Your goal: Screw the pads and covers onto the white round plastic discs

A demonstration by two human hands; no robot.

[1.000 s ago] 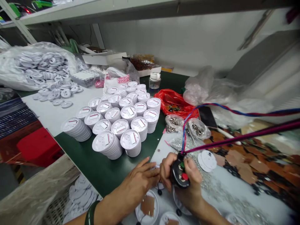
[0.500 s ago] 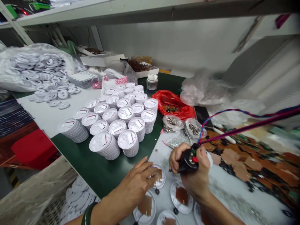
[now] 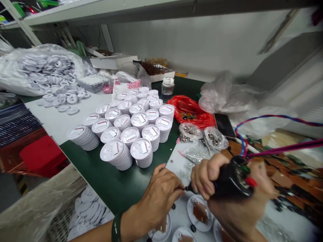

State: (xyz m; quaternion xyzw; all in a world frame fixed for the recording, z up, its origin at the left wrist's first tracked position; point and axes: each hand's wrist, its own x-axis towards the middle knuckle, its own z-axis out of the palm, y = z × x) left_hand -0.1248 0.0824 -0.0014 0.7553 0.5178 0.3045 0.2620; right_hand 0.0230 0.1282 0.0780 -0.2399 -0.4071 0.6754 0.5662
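Bench: a green surface (image 3: 127, 193), partly covered by a pale sheet (image 3: 174, 165), is backed by a grey wall (image 3: 191, 43) and overhung by a shelf (image 3: 131, 12).
Stacks: white discs (image 3: 141, 150) are piled in rows beyond the left hand (image 3: 160, 198), well apart from the fingers.
Driver: a black driver (image 3: 233, 176) is held above the pale sheet; its long axis is laid nearly crosswise, with the narrow end pointed left, toward the left fingertips.
Right hand: the handle is wrapped by the curled fingers and thumb of the right hand (image 3: 230, 210), and no other thing is seen in that grip.
Left hand: the fingers are bent, and thumb and forefinger are set close together just beside the narrow end; whether contact is made or a small part is pinched cannot be made out.
Dishes: a white dish (image 3: 192, 209) with a brown plate (image 3: 202, 211) in it lies below the driver, between the two hands; by eye, both are about equally near.
Wires: red-and-blue wires (image 3: 277, 116) and a purple cord (image 3: 285, 147) are led off rightward from the driver.
Hidden: another dish is mostly covered by the left hand, the lowest dishes are cut off by the frame, and the right hand is blurred.
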